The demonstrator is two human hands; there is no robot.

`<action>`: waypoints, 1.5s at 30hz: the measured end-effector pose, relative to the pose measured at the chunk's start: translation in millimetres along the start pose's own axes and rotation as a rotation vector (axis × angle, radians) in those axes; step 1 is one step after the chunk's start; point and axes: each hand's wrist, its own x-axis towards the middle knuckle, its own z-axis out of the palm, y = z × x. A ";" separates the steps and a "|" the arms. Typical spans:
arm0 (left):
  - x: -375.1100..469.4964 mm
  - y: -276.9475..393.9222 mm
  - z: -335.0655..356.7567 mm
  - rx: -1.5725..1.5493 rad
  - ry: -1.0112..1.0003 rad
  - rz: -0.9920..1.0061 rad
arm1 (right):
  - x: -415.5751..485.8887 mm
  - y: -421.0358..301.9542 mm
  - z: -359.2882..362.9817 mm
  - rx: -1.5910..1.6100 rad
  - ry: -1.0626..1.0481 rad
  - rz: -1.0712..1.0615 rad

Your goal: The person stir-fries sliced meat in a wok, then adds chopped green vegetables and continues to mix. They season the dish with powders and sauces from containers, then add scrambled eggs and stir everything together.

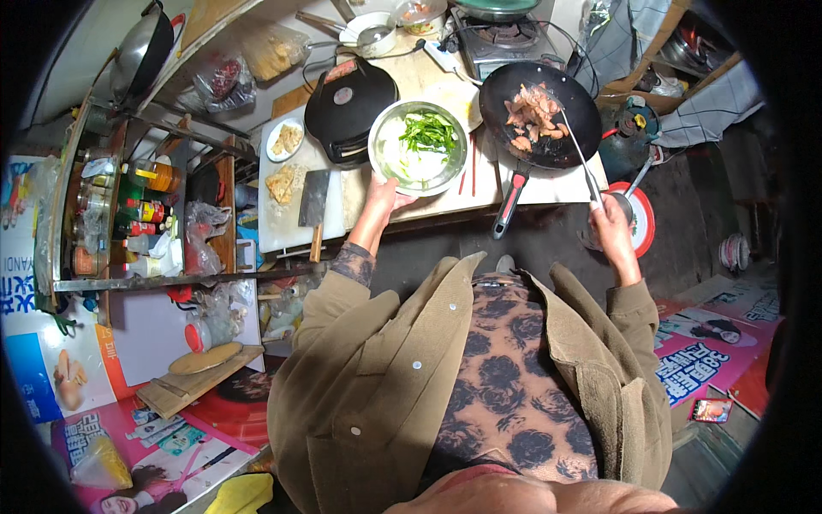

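Note:
My left hand (383, 204) grips the near rim of a steel bowl (380, 168). Chopped green vegetables (425, 132) lie in the bowl, mostly toward its far right. In my right hand (610, 225) is the handle of a metal spatula (580, 154), whose head reaches into a black wok (498, 128). Sliced, browned meat (533, 110) is heaped in the wok around the spatula's head, which is partly hidden. The wok's black and red handle (512, 200) points toward me over the counter edge, and neither hand touches it.
A cleaver (314, 200) lies on a white cutting board (273, 232) beside flatbread pieces (280, 184). Behind the bowl stands a black electric griddle (350, 106). A gas stove (507, 48) is at the back. Right are a gas cylinder (626, 151) and a red-rimmed basin (648, 221).

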 end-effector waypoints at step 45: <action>71.5 193.9 233.5 1.245 -0.016 1.249 | -12.2 -29.6 36.3 -0.016 0.285 -0.386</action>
